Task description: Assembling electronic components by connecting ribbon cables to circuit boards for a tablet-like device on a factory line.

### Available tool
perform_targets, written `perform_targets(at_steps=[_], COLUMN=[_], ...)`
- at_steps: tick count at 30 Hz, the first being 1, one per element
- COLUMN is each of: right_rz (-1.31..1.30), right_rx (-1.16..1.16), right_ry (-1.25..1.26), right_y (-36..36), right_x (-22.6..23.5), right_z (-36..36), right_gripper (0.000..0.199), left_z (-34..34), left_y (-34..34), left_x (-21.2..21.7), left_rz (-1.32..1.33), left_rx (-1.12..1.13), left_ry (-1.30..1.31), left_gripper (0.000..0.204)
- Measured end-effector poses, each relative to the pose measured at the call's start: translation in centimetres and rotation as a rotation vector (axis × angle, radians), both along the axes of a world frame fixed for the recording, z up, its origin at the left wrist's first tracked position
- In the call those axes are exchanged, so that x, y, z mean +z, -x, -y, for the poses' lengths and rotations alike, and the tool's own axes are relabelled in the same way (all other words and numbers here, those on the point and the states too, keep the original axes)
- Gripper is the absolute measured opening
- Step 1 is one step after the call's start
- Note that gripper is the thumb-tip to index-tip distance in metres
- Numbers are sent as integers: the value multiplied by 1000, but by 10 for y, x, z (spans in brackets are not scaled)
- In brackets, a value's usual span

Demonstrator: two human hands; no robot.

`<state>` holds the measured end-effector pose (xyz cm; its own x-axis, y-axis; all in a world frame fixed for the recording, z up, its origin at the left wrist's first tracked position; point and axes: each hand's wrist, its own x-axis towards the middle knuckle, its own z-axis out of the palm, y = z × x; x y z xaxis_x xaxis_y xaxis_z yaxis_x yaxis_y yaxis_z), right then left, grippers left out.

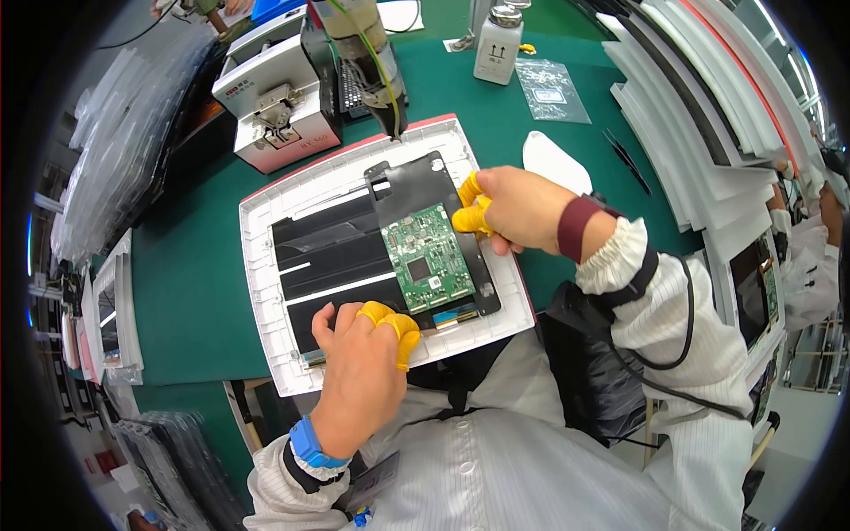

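Observation:
A black plate [412, 181] with a green circuit board [428, 257] on it lies tilted over a white frame [258, 265] with a dark panel [328, 252] inside. At the plate's right edge is my right hand [522, 210], yellow finger cots on its fingers, closed on that edge. My left hand [359, 363] rests at the near edge of the panel, by the board's lower left corner. Its fingers, also in yellow cots, are curled, and their tips are hidden. A ribbon strip [456, 316] shows below the board.
A dark nozzle-like tool [385, 106] hangs over the frame's far edge. Behind stand a white-and-pink machine [288, 124] and a white bottle [498, 44]. Tweezers [627, 161], a white pad [556, 161] and a clear bag [552, 91] lie right of it. Stacked panels flank the green mat.

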<state>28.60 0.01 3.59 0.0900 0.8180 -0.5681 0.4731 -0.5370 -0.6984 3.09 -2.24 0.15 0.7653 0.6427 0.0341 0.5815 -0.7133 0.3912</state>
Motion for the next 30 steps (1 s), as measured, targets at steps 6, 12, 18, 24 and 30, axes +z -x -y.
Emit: perform_targets(at_steps=[6, 12, 18, 24, 30], right_rz=[-85, -68, -24, -22, -33], right_rx=[-33, -45, -16, -37, -22], right_ry=[22, 37, 37, 14, 23], right_y=[0, 0, 0, 0, -1], right_x=[-8, -1, -3, -5, -9], right_z=[-5, -6, -7, -5, -6], right_gripper=[34, 35, 35, 34, 31], left_z=[1, 2, 2, 3, -2], left_y=[2, -4, -9, -13, -9], left_x=[-4, 1, 5, 8, 6], left_rz=[34, 38, 26, 50, -24], left_rx=[-36, 29, 53, 54, -2], left_ry=[-70, -16, -6, 46, 79], left_gripper=[19, 11, 12, 14, 17])
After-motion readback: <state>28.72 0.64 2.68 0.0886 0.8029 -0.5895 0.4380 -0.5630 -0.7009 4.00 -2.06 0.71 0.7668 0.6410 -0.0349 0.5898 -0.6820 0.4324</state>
